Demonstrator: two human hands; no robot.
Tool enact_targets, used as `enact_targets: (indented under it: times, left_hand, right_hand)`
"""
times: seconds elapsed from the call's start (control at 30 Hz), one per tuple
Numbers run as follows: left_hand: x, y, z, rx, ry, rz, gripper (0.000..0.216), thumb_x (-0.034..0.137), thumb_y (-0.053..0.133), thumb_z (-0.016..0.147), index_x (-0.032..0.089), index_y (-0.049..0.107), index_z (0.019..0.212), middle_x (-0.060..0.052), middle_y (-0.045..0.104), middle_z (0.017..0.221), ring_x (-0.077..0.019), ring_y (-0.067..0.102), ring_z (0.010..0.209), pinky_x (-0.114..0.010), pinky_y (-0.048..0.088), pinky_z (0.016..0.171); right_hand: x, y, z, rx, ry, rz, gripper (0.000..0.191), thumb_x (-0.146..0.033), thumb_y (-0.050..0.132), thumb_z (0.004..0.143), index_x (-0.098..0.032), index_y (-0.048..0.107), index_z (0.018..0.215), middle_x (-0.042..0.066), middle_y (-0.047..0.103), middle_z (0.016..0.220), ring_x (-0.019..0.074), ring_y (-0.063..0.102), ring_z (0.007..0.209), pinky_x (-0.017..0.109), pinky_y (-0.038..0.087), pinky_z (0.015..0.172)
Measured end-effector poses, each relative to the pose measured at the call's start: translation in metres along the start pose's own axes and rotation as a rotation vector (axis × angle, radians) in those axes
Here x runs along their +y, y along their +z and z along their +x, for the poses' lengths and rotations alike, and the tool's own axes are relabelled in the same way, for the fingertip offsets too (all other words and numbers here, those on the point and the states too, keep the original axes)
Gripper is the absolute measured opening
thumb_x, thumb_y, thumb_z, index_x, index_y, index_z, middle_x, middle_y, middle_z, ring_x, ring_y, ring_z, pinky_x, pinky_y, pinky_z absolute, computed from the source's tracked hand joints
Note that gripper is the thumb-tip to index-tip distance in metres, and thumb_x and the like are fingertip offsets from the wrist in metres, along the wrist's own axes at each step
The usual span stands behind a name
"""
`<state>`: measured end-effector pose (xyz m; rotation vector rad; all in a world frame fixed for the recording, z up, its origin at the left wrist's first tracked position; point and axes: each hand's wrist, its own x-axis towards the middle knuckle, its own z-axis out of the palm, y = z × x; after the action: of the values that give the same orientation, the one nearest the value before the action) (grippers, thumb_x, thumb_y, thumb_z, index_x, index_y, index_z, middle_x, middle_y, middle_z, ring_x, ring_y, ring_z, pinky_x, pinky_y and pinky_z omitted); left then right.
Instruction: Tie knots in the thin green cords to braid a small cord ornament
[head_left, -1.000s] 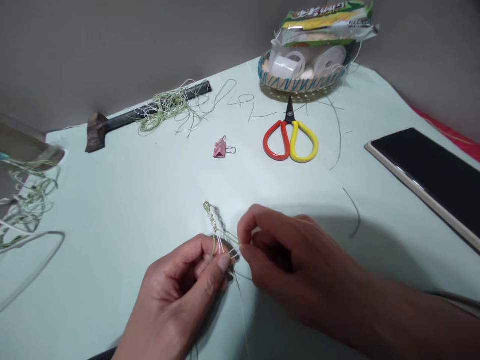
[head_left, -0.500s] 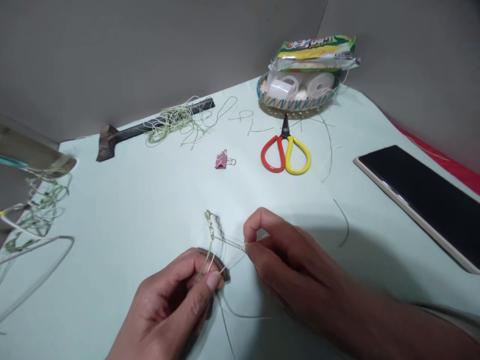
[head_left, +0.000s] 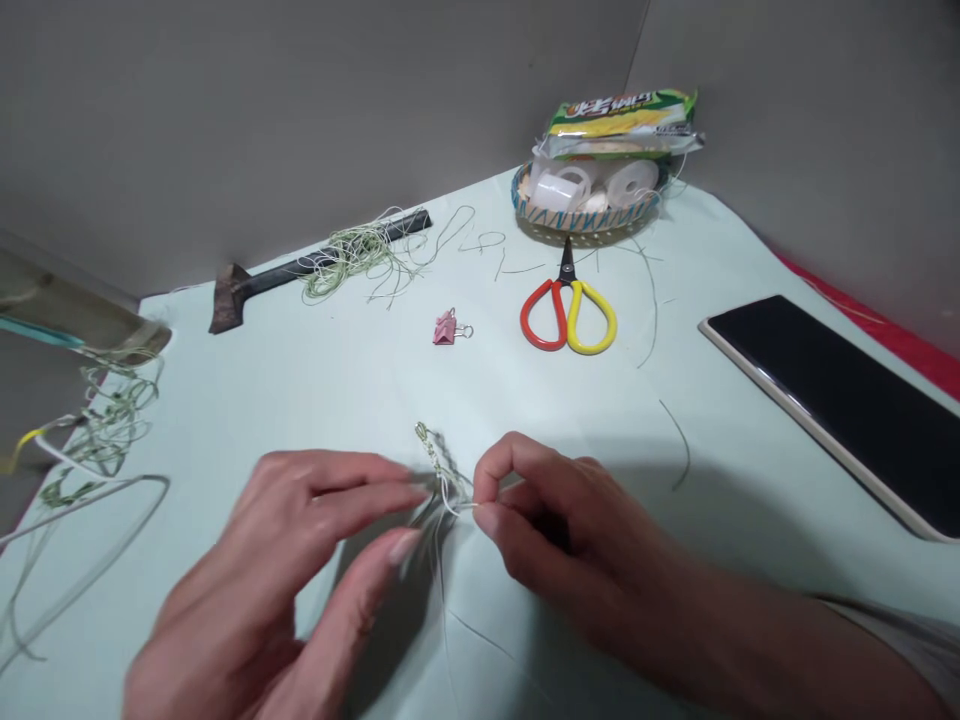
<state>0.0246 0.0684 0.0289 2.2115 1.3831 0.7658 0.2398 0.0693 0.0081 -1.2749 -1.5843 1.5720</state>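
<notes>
A short braided cord in green and white, with a loop at its top, stands out above the table between my hands. Loose strands spread from its lower end, and some hang toward the table's front. My right hand pinches one or more of these thin strands between thumb and forefinger, just right of the braid. To the left, my left hand has its thumb and fingers apart beside the strands. Its fingertips are slightly blurred, and no strand is plainly gripped there.
Behind the braid lie a pink binder clip and scissors with red and yellow handles. A hammer carries tangled green cord. A basket with spools stands at the back, a phone at right. More cord hangs at left.
My left hand has let go of the strands and spread its fingers, shifting left. My right hand has drawn slightly left, closer to the braid, still pinching. The view has shifted a little.
</notes>
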Motion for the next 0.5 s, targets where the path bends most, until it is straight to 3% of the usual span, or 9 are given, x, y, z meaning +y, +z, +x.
enact_targets:
  times: [0.17,0.5]
  left_hand:
    - [0.011,0.008,0.028,-0.199,0.051,-0.172,0.019,0.017,0.059,0.097,0.033,0.068,0.103,0.000,0.067,0.102,-0.0207,0.059,0.098,-0.029,0.047,0.081]
    - [0.011,0.011,0.032,-0.227,-0.099,-0.307,0.016,0.020,0.064,0.094,0.030,0.073,0.085,0.000,0.072,0.092,-0.0188,0.064,0.085,-0.026,0.050,0.071]
  right_hand:
    - [0.002,-0.001,0.004,0.043,-0.063,-0.043,0.009,-0.017,0.050,0.088,-0.024,0.048,0.083,-0.013,0.033,0.051,0.0088,0.027,0.047,0.023,0.022,0.048]
    - [0.007,0.001,0.002,0.064,-0.072,-0.076,0.013,-0.013,0.050,0.085,-0.026,0.048,0.084,-0.013,0.035,0.051,0.0078,0.030,0.046,0.021,0.023,0.047]
